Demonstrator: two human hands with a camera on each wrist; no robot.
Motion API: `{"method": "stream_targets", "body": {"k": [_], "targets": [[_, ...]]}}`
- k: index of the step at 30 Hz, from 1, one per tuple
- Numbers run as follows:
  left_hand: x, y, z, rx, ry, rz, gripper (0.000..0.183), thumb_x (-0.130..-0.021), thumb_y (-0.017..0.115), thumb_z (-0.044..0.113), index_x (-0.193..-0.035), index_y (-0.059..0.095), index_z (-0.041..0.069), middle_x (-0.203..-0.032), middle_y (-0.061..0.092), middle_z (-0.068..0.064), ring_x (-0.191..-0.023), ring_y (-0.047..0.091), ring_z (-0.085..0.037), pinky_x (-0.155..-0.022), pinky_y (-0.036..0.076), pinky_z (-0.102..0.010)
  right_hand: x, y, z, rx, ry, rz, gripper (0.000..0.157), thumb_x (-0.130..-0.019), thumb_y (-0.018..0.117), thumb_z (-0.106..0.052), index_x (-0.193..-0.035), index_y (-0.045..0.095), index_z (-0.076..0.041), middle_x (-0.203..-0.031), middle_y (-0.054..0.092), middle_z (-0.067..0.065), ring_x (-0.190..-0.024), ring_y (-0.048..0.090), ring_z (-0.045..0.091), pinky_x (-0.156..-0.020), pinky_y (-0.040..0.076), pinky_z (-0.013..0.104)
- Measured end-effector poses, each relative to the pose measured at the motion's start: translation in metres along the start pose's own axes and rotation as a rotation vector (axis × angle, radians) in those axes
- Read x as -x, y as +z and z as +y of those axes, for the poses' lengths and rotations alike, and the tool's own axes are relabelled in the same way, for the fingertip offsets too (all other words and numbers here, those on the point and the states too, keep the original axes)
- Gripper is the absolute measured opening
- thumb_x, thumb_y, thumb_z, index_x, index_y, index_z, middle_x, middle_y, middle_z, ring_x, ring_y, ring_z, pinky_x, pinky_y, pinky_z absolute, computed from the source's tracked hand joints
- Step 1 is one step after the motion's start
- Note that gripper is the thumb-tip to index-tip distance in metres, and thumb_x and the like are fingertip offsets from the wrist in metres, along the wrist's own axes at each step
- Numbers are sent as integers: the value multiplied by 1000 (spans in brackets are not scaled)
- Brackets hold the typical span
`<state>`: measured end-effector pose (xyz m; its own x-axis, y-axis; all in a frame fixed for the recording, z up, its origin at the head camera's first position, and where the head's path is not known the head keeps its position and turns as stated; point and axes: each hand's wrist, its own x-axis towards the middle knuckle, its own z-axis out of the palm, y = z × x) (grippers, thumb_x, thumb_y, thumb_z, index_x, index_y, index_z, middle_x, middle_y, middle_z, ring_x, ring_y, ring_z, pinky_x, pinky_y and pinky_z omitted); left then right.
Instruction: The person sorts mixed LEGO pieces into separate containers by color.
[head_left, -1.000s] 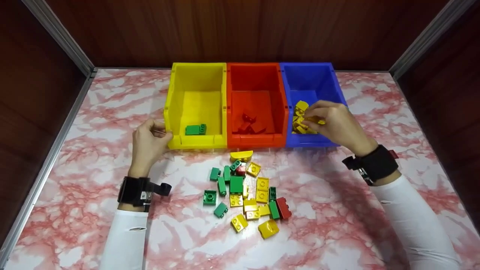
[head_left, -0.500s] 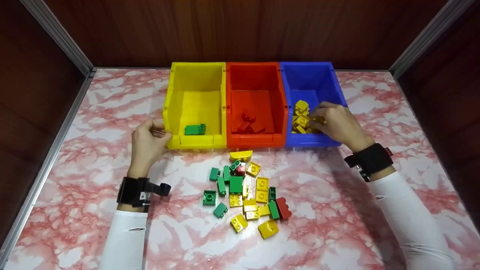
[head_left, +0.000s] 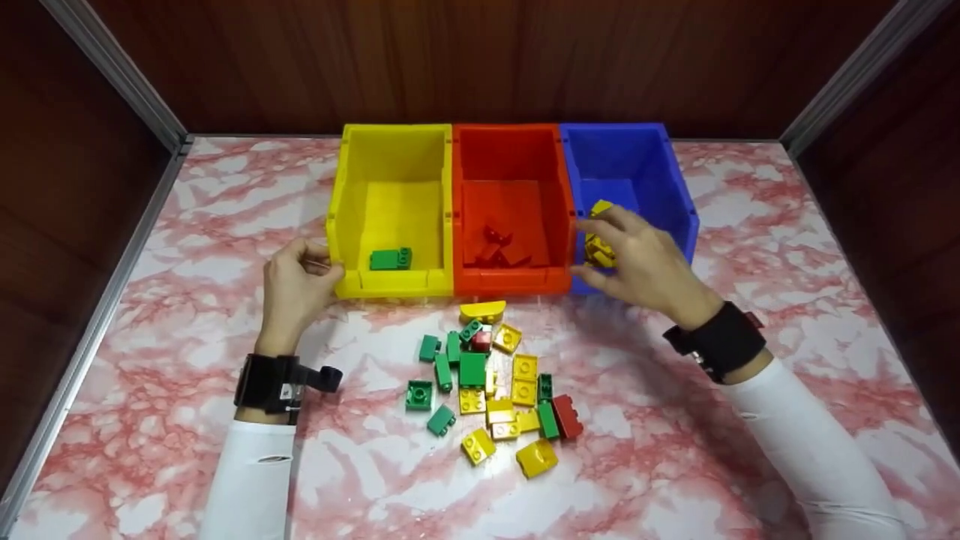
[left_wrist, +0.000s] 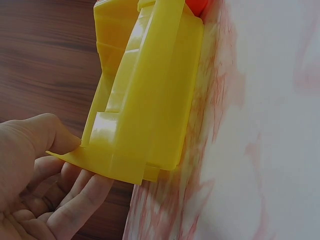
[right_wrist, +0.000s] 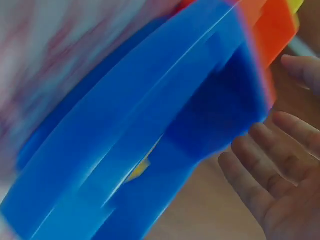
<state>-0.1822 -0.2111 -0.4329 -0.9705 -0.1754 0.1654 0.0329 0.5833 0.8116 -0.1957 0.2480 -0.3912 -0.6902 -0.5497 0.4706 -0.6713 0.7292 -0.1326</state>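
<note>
Nearest my viewpoint, the tabletop point(head_left: 360, 465) carries what I judge to be left of the sorting: a loose scatter of yellow bricks point(head_left: 537, 458) and green bricks point(head_left: 472, 370), with a red brick point(head_left: 568, 417) at its right edge and another partly red piece point(head_left: 482, 339) among the greens. Either side are the black wristbands, one with a pale mark point(head_left: 287, 391), the other with a small red tag point(head_left: 753, 320) — too small for me to read, and I find no legible brand or writing anywhere else. Beyond the scatter, my left hand point(head_left: 300, 289) pinches the side edge of the yellow bin point(head_left: 394, 283), thumb over and fingers under; my right hand point(head_left: 645, 262) is released, fingers spread at the front of the blue bin point(head_left: 615, 154), though I can't tell whether they touch it. Inside the bins I read part of the job as done: green pieces point(head_left: 386, 259) in the yellow one, red pieces point(head_left: 516, 256) in the red bin point(head_left: 514, 283), a heap of yellow pieces point(head_left: 600, 251) in the blue — by the look of it, green has furthest to go.
</note>
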Motion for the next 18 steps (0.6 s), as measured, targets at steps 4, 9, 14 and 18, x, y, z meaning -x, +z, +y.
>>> {"method": "stream_targets", "body": {"k": [4,9,14,18], "targets": [[0,0,1,-2,-4,-7,20,-91,71,9,-108,70,-2,-106,75,-20,-93,71,-29,-72,48,-8,-4,5,-29,-19,-64,33,62,-85,87,-39,-134,67,-6,-114,67,18,-95,66,32,-73,63,42],[0,0,1,-7,4,-4,18,-92,71,9,-107,70,-2,-105,75,-20,-93,71,-30,-72,48,-8,-11,17,-58,-85,-157,-4,56,-84,89,-29,-130,70,-5,-111,69,15,-94,67,28,-78,63,38],[0,0,0,-6,5,-8,18,-92,71,8,-107,70,-2,-105,75,-21,-93,70,-29,-72,48,-9,-19,35,-80,-126,-248,-127,44,-85,88,-22,-123,74,-5,-107,71,12,-88,69,25,-72,63,33],[-1,0,0,-8,7,-3,18,-92,71,8,-106,70,-3,-105,75,-21,-92,70,-29,-72,48,-9,-24,48,-92,-108,-270,-232,41,-88,85,-19,-126,73,-7,-110,72,11,-93,72,26,-76,66,35]]}}
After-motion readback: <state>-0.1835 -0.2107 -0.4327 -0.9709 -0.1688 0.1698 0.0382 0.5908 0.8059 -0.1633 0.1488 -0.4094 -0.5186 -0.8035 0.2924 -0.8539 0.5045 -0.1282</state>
